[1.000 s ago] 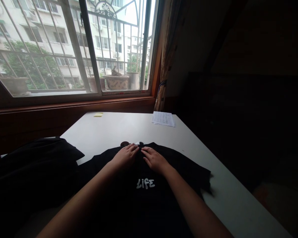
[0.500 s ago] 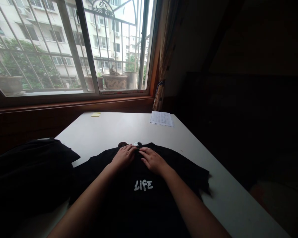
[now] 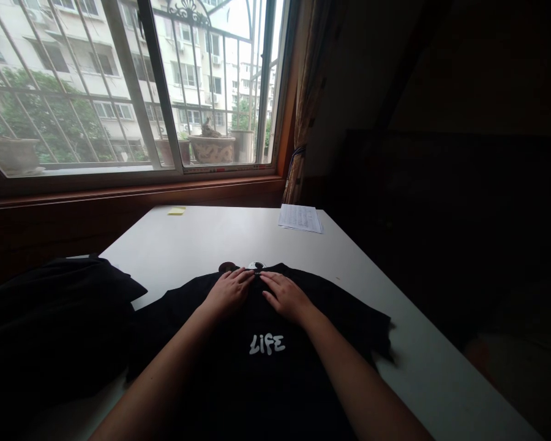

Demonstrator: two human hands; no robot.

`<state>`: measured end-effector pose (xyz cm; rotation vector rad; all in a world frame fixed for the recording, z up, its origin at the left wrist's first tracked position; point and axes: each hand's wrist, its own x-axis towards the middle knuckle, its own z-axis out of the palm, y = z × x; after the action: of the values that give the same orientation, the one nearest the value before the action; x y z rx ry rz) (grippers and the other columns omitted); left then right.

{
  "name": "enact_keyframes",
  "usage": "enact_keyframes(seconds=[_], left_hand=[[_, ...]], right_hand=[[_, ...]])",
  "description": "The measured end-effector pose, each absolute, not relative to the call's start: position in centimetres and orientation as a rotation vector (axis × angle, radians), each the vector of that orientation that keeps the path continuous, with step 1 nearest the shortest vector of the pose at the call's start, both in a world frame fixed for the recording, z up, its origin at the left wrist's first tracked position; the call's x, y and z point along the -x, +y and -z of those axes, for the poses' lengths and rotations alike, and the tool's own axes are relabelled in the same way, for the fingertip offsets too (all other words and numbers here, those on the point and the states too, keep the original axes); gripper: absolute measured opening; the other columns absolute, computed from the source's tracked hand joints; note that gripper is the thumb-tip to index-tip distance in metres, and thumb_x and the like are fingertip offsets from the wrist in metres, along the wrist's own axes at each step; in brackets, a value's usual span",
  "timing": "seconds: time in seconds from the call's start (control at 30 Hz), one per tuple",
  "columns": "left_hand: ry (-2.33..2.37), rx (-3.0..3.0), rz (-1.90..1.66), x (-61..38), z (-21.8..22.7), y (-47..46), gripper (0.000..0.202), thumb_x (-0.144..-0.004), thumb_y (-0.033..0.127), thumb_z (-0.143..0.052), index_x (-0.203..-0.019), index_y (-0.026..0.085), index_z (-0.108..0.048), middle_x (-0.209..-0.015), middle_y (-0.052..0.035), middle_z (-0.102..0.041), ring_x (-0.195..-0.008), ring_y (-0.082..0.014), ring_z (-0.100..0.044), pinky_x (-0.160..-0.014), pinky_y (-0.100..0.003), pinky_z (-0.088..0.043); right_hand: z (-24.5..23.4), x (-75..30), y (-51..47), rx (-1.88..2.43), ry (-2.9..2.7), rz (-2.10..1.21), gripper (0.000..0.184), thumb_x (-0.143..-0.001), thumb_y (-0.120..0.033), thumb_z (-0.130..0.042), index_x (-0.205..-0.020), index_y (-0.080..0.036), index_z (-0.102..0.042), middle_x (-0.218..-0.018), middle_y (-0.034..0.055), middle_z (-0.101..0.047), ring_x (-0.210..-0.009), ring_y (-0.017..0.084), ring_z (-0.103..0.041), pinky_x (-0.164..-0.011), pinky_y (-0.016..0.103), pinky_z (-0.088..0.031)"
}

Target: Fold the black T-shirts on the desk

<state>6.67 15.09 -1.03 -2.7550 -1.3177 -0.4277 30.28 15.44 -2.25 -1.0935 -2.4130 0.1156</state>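
A black T-shirt (image 3: 266, 386) with white "LIFE" lettering lies spread on the white table (image 3: 211, 236), its neckline toward the far side. My left hand (image 3: 229, 289) rests palm down on the cloth just left of the neckline, fingers stretched out. On the other side of the neckline, my right hand (image 3: 285, 295) lies flat with its fingers extended and the thumb apart. The two sets of fingertips almost meet. Just beyond the neckline, a dark round object (image 3: 227, 267) and a white-and-black round object (image 3: 258, 266) show in part; their kind is unclear.
A heap of black cloth (image 3: 55, 324) lies at the left. Printed sheets (image 3: 300, 218) sit at the table's far right corner, and a yellow sticky note (image 3: 177, 211) at the far left. Behind stand a barred window (image 3: 179, 92) and a tied curtain (image 3: 298, 153).
Both hands have barely moved on the shirt, with the right fingers slightly more extended. The whole view has shifted very little.
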Motion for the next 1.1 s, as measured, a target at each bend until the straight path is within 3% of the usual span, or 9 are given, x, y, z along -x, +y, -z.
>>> enact_keyframes(seconds=[0.4,1.1], left_hand=[[-1.362,2.775,0.431,-6.51,1.11,14.88,0.049,-0.101,0.021,-0.045,-0.149,0.027,-0.047,-0.155,-0.0044,-0.046,-0.146,-0.0275,-0.037,-0.118,-0.052,-0.033],[-1.403,2.763,0.393,-6.63,1.20,14.52,0.046,-0.105,0.031,-0.040,-0.151,0.025,-0.044,-0.160,-0.0043,-0.039,-0.149,-0.0271,-0.030,-0.120,-0.053,-0.028]], right_hand=[[2.55,-30.45,15.54,1.118,-2.437,-0.059,0.042,-0.099,-0.030,-0.052,-0.140,-0.023,-0.059,-0.143,0.0086,-0.059,-0.133,0.026,-0.052,-0.114,0.045,-0.042],[2.01,-30.27,15.18,1.154,-2.401,-0.080,0.040,-0.097,-0.030,-0.054,-0.136,-0.021,-0.062,-0.138,0.0095,-0.061,-0.128,0.026,-0.055,-0.113,0.043,-0.044]])
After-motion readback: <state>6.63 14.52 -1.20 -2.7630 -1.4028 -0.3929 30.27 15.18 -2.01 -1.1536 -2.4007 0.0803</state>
